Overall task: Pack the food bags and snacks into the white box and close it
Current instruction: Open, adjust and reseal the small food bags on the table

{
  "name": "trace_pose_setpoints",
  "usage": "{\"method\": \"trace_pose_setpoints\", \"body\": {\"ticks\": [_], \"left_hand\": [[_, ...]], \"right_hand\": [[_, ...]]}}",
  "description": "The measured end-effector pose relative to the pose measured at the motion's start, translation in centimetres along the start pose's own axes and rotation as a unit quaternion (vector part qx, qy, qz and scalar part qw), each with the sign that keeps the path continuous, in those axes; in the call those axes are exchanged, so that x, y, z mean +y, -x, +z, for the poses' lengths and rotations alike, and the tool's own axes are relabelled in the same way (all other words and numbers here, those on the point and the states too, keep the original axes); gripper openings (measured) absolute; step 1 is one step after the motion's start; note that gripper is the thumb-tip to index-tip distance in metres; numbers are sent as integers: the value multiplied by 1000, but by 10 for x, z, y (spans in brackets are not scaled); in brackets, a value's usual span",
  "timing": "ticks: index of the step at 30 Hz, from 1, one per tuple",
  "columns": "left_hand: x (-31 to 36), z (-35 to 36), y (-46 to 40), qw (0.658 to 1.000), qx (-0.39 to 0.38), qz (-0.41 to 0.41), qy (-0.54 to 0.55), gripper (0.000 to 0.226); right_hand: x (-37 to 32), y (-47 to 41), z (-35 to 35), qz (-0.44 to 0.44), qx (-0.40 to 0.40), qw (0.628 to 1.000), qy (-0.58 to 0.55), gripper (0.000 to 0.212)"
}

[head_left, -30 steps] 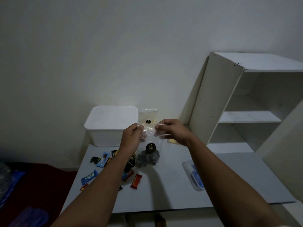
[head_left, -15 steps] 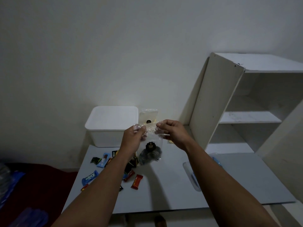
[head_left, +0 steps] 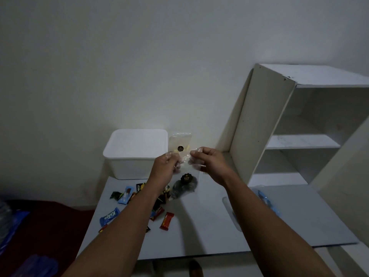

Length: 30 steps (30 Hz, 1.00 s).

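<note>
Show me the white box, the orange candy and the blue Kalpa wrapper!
white box (head_left: 127, 164), head view, front wall.
orange candy (head_left: 167, 221), head view, middle of wrapper.
blue Kalpa wrapper (head_left: 109, 216), head view, on its lettering.

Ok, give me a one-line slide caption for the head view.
Both hands, left hand and right hand, pinch a clear food bag above the table, white box behind.

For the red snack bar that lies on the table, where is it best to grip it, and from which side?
Likely from above, pinching the long edges of the red snack bar mid-length: it lies flat on the grey table, apart from its neighbours.
</note>
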<state>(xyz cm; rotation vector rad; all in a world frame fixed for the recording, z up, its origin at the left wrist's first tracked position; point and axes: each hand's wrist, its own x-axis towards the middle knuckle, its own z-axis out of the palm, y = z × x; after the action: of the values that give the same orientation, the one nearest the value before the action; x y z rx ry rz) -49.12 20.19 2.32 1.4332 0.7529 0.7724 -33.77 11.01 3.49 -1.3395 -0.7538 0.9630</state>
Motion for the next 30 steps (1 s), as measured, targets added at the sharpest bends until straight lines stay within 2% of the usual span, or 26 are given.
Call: {"method": "trace_pose_setpoints", "body": {"ticks": [7,12,15,21,26,30], "left_hand": [[-2,3,6,1000,15,7,10,27],[-1,-3,6,996,7,36,-85,37],[0,-4,5,993,-15,42,-108,32],[4,-2,12,998,-15,31,-59,34],[8,-5,11,998,-17,18,-54,36],[11,-8,11,999,11,27,-39,38]], "right_hand": [[4,3,1,-21,2,1000,17,7],[-1,9,2,-15,4,1000,27,9],[-3,9,1,-2,-19,999,33,5],[-5,5,1,-49,-15,996,79,12],[-5,7,-2,-8,-20,999,44,13],[-5,9,-11,9,-23,999,-20,18]]}}
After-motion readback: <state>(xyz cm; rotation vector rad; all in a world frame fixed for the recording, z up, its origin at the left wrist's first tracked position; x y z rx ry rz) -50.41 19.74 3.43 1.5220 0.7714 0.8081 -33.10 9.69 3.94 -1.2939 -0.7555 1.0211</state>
